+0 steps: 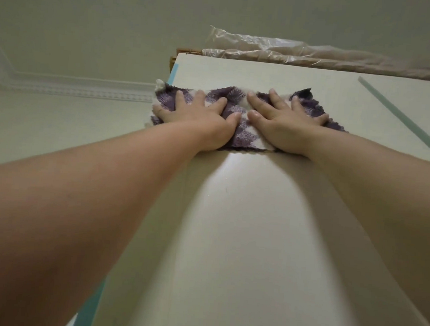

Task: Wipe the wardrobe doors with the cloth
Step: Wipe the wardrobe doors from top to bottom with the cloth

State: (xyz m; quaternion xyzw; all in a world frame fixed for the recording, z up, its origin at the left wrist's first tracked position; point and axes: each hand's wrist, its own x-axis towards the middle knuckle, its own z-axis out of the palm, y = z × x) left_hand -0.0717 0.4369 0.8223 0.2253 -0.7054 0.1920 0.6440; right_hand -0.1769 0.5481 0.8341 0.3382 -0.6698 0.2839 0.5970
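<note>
I look up along a pale cream wardrobe door with a teal strip down its left edge. A purple-and-white patterned cloth lies spread flat against the door near its top edge. My left hand presses on the cloth's left half with fingers spread. My right hand presses on the right half, fingers spread too. Both thumbs nearly touch at the middle. The cloth's left end reaches the door's left edge.
Crumpled clear plastic sheeting lies on the wardrobe top. A teal strip marks the seam with the neighbouring door on the right. A white wall with a cornice and ceiling are to the left.
</note>
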